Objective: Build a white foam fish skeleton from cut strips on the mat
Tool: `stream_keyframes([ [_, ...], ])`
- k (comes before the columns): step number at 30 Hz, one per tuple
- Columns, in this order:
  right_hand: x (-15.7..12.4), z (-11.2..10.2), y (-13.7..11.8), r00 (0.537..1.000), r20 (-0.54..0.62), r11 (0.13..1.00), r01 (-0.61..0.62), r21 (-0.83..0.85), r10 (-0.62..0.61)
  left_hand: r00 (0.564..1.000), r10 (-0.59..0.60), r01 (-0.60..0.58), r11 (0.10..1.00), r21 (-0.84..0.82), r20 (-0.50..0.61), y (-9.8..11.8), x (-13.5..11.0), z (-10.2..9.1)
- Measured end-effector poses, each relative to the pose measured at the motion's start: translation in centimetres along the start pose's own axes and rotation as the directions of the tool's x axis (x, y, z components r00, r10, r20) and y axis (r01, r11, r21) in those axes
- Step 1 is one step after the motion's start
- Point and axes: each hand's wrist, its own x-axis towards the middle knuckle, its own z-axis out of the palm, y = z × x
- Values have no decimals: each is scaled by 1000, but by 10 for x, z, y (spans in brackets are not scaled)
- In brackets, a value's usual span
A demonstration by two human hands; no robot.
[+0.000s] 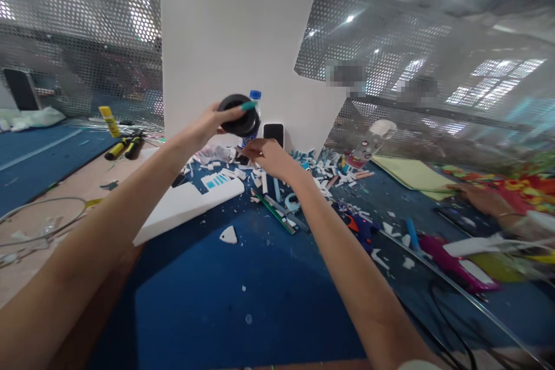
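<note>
My left hand point(211, 122) is closed around a round black object point(239, 115), held up above the scraps at the back of the table. Its thumb, with a green nail, lies across the top. Behind this object stands a clear bottle with a blue cap point(255, 95). My right hand point(273, 157) is just below and to the right, fingers bent together by a small dark item; what they hold is hidden. A black-screened device point(274, 130) stands upright behind that hand. White foam pieces point(186, 205) lie beneath both hands.
A green pencil point(277, 217) and a small white cut piece point(228, 235) lie on the blue mat point(243, 312). To the right are a blue glue gun point(362, 231), a magenta tool point(459, 263), cables and another person's hand point(485, 199). Yellow-black cutters point(124, 147) lie left.
</note>
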Motion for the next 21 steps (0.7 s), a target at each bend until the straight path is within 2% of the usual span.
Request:
stream_keyframes([
  [2, 1, 1, 0, 1000, -2, 1000, 2, 2, -2, 997, -72, 61, 974, -217, -42, -6, 1, 7],
  [3, 1, 2, 0, 1000, -1, 1000, 3, 8, -3, 995, -95, 82, 962, -261, -39, -8, 2, 10],
  [8, 0, 1, 0, 1000, -20, 999, 2, 40, -1, 992, -116, 124, 951, -282, 45, -14, -3, 22],
  [11, -1, -3, 1, 1000, -18, 999, -13, 51, 13, 987, -50, 82, 973, -216, 150, -12, -6, 21],
  [14, -3, -7, 0, 999, -6, 998, -37, 53, 38, 964, -17, 34, 998, -61, 267, -6, -8, 16],
  [16, -4, -8, -1, 999, 8, 997, -52, 53, 52, 962, -42, 44, 999, -2, 269, -2, -8, 12],
  [19, -5, -10, -5, 997, 30, 997, -75, 35, 74, 976, -60, 49, 997, 57, 211, 4, -7, 5],
  [21, -4, -11, -7, 996, 33, 996, -87, 5, 87, 979, -54, 23, 987, 157, 197, 7, -7, 1],
])
